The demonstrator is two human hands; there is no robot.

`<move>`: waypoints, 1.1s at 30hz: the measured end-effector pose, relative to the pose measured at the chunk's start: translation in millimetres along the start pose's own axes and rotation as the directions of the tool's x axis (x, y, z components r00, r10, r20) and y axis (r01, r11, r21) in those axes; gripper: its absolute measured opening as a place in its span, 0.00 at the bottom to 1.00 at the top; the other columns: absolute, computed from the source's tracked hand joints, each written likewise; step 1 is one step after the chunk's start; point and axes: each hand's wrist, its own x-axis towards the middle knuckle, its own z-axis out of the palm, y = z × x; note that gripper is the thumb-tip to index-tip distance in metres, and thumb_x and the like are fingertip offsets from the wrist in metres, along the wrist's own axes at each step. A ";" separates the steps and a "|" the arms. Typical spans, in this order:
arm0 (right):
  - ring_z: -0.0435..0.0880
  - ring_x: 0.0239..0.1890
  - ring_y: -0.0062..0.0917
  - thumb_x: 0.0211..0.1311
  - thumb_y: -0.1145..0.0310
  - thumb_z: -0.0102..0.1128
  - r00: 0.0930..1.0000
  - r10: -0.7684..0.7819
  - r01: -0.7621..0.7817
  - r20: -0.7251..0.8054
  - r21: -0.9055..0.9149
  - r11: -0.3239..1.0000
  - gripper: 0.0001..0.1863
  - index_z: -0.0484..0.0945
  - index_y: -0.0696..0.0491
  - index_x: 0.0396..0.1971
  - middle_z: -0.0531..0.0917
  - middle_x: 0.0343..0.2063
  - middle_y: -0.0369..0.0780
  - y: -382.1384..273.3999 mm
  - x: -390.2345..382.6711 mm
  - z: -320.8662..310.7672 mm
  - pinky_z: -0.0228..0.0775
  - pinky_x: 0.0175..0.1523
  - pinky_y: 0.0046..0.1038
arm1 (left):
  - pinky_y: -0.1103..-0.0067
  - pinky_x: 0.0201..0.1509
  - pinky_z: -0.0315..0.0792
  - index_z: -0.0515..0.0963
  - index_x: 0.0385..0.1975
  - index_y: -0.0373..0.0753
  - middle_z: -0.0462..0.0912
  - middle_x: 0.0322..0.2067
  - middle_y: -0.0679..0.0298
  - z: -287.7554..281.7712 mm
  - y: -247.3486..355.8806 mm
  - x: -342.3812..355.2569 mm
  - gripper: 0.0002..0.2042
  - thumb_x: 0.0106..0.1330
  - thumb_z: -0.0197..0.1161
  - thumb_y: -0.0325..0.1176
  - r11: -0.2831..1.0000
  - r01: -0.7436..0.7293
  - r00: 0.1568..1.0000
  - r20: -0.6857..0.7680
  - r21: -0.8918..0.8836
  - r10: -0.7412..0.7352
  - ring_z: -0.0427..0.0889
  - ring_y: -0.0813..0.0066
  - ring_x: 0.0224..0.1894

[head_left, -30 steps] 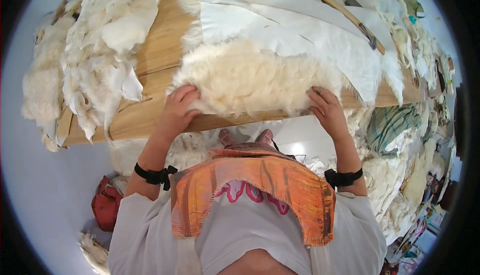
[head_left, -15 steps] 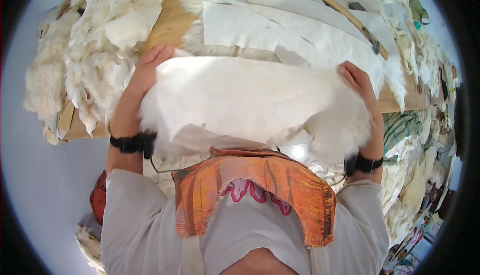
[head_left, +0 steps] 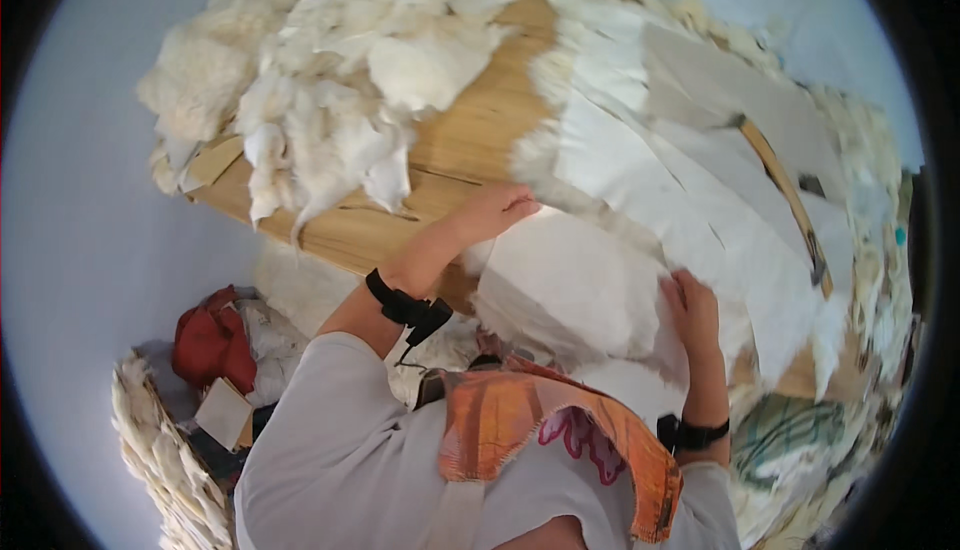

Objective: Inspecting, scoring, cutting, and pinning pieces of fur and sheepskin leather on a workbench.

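Between my hands a piece of white sheepskin point(head_left: 575, 280) hangs over the table's near edge, its smooth side facing up and fur showing along its edges. My left hand point(head_left: 503, 210) grips its far left corner, fingers closed. At its right edge, my right hand point(head_left: 692, 310) pinches the skin with bent fingers. Just beyond lie large white skins point(head_left: 625, 150), smooth side up, with a furry border on their left. A curved wooden-handled tool point(head_left: 785, 195) rests on them to the right.
Cream fleece pieces point(head_left: 340, 100) are heaped on the left of the wooden table point(head_left: 470, 135). Below the table's left end are a red bag point(head_left: 212, 340) and a pale board point(head_left: 224, 414). A green striped cloth point(head_left: 785, 440) lies at the lower right, among more fleece.
The view has swung left, so the table appears tilted and more floor shows. The sheepskin, stretched wide before, is now lower toward the table, and my hands are closer together.
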 end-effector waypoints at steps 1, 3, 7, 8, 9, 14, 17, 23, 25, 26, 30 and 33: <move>0.79 0.25 0.42 0.67 0.62 0.62 0.998 -0.069 0.069 0.001 0.092 0.993 0.11 0.80 0.56 0.37 0.79 0.21 0.48 -3.0 -1.1 -0.8 0.68 0.32 0.39 | 0.67 0.64 0.70 0.77 0.55 0.41 0.78 0.53 0.53 -11.9 -8.4 1.4 0.18 0.69 0.65 0.41 0.994 0.065 0.993 0.102 -0.091 -0.056 0.76 0.53 0.59; 0.78 0.21 0.41 0.67 0.62 0.62 0.996 -0.078 0.070 0.049 0.161 0.985 0.11 0.80 0.56 0.35 0.78 0.19 0.48 -11.6 -2.8 -7.9 0.67 0.29 0.37 | 0.67 0.67 0.67 0.78 0.54 0.44 0.76 0.58 0.55 -46.6 -28.3 10.1 0.18 0.67 0.66 0.41 0.985 -0.004 0.955 -0.292 0.171 0.054 0.70 0.54 0.65; 0.76 0.19 0.38 0.66 0.64 0.63 0.988 -0.074 0.044 0.136 0.211 0.976 0.10 0.80 0.56 0.33 0.79 0.20 0.48 -39.3 4.9 -19.4 0.67 0.28 0.35 | 0.60 0.71 0.64 0.74 0.58 0.48 0.72 0.62 0.55 -113.1 -68.0 46.9 0.21 0.65 0.66 0.40 0.640 0.432 0.585 -0.737 0.636 0.338 0.62 0.52 0.72; 0.75 0.18 0.37 0.66 0.65 0.64 0.986 -0.060 0.025 0.157 0.215 0.976 0.09 0.80 0.57 0.32 0.79 0.21 0.48 -46.2 8.2 -19.4 0.67 0.28 0.35 | 0.57 0.69 0.66 0.73 0.57 0.47 0.75 0.59 0.54 -137.9 -81.2 52.3 0.21 0.65 0.65 0.40 0.629 0.473 0.611 -0.744 0.617 0.270 0.66 0.50 0.69; 0.73 0.19 0.30 0.66 0.66 0.63 0.988 -0.084 0.050 0.132 0.241 0.969 0.09 0.80 0.58 0.33 0.76 0.19 0.45 -52.5 10.8 -18.7 0.65 0.28 0.32 | 0.55 0.68 0.67 0.72 0.57 0.46 0.77 0.56 0.54 -161.3 -93.0 56.3 0.20 0.66 0.64 0.40 0.739 0.422 0.620 -0.762 0.525 0.187 0.71 0.48 0.67; 0.67 0.22 0.17 0.65 0.69 0.63 0.988 -0.122 0.095 0.092 0.257 0.962 0.08 0.80 0.60 0.34 0.72 0.16 0.39 -70.9 19.5 -10.3 0.62 0.28 0.26 | 0.58 0.65 0.71 0.73 0.49 0.41 0.84 0.42 0.57 -247.0 -125.6 51.6 0.13 0.73 0.57 0.41 0.500 -0.454 0.687 -0.647 -0.738 -0.331 0.82 0.51 0.56; 0.67 0.22 0.17 0.65 0.69 0.64 0.978 -0.194 0.166 0.075 0.286 0.944 0.08 0.80 0.60 0.34 0.72 0.17 0.39 -81.1 24.5 -3.1 0.62 0.28 0.27 | 0.61 0.69 0.67 0.74 0.52 0.41 0.83 0.43 0.57 -241.4 -125.6 46.7 0.14 0.74 0.56 0.41 0.947 -0.285 0.577 -0.815 -0.146 0.048 0.78 0.60 0.62; 0.75 0.20 0.34 0.62 0.68 0.67 0.971 -0.207 0.175 0.117 0.236 0.956 0.08 0.81 0.56 0.36 0.77 0.20 0.48 -100.4 26.2 10.9 0.67 0.29 0.32 | 0.61 0.73 0.61 0.82 0.47 0.41 0.84 0.50 0.55 -228.3 -159.4 60.6 0.16 0.73 0.52 0.43 0.892 0.136 0.905 -0.420 0.432 0.065 0.78 0.55 0.60; 0.74 0.19 0.27 0.63 0.68 0.66 0.980 -0.137 0.099 0.145 0.242 0.965 0.08 0.81 0.57 0.35 0.77 0.19 0.43 -102.7 25.8 10.2 0.66 0.28 0.29 | 0.63 0.65 0.70 0.82 0.46 0.39 0.85 0.49 0.53 -253.7 -175.4 58.2 0.15 0.73 0.53 0.40 0.956 0.124 0.559 -0.815 0.266 0.154 0.81 0.56 0.55; 0.73 0.19 0.23 0.64 0.68 0.66 0.983 -0.081 0.045 0.165 0.213 0.976 0.08 0.81 0.57 0.34 0.78 0.18 0.40 -103.8 27.2 7.6 0.65 0.28 0.27 | 0.65 0.61 0.72 0.82 0.46 0.38 0.85 0.46 0.53 -281.3 -178.7 57.3 0.12 0.72 0.54 0.37 0.982 0.123 0.321 -0.942 0.147 0.101 0.82 0.57 0.51; 0.65 0.27 0.07 0.69 0.69 0.61 0.990 0.114 -0.139 0.080 0.567 0.812 0.07 0.78 0.56 0.31 0.70 0.22 0.23 -119.2 59.8 -19.2 0.60 0.32 0.17 | 0.70 0.52 0.74 0.78 0.48 0.34 0.81 0.42 0.56 -316.3 -149.3 53.2 0.09 0.71 0.58 0.26 0.931 -0.307 -0.243 -0.962 0.196 0.122 0.79 0.64 0.43; 0.69 0.40 0.10 0.74 0.70 0.57 0.960 0.157 0.082 -0.231 0.772 0.630 0.05 0.77 0.54 0.36 0.73 0.34 0.28 -147.1 104.0 -54.4 0.62 0.48 0.16 | 0.68 0.58 0.72 0.73 0.55 0.33 0.77 0.55 0.51 -264.0 -104.7 85.9 0.16 0.71 0.60 0.33 0.925 -0.337 0.245 -0.933 0.173 0.264 0.77 0.57 0.54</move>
